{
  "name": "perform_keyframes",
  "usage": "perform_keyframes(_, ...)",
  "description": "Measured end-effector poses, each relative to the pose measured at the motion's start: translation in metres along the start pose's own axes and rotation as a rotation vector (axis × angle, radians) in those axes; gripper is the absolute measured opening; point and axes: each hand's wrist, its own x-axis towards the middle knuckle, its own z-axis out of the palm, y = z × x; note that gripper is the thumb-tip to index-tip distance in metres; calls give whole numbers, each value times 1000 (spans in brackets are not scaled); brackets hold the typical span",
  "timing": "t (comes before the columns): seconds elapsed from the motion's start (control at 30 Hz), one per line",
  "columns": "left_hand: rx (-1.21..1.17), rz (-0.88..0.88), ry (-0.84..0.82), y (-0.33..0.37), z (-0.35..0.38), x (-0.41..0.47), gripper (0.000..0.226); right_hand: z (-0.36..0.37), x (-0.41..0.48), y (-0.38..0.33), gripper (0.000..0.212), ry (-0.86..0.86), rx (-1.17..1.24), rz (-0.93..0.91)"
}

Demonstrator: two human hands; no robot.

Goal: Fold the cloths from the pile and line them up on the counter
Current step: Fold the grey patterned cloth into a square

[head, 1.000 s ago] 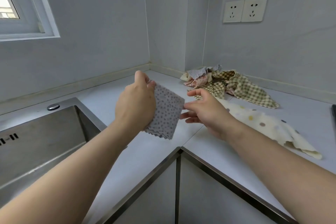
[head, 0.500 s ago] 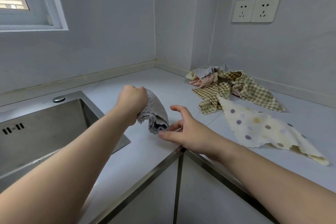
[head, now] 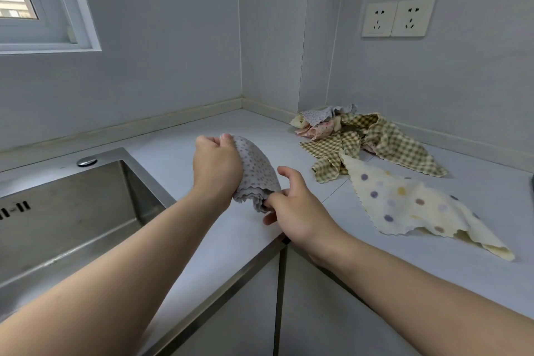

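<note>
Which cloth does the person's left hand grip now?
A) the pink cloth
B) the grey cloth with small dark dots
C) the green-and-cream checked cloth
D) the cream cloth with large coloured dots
B: the left hand grips the folded grey cloth with small dark dots above the pale counter, and the right hand touches its lower edge; the cream dotted cloth and the checked cloth lie untouched.
</note>
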Motion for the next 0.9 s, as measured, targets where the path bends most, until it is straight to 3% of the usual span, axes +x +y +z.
perform_keyframes(0.17, -64, 7, 52, 5, 0, -11, 24, 2, -1, -1, 50, 92, 89, -18)
perform_keyframes(0.4, -109, -28, 44, 6, 0, -10, 24, -2, 2, 7, 54, 121, 10, -26)
perform_keyframes(0.77, -48, 12, 59, 11, -9, -6, 22, -6, 3, 10, 67, 46, -354, -176)
perform_keyframes(0.83, -16, 36, 52, 11, -8, -8, 22, -6, 4, 11, 63, 24, -291, -174)
perform_keyframes(0.9, 14, 50, 46, 13, -8, -9, 22, -7, 5, 8, 61, -37, -82, -94)
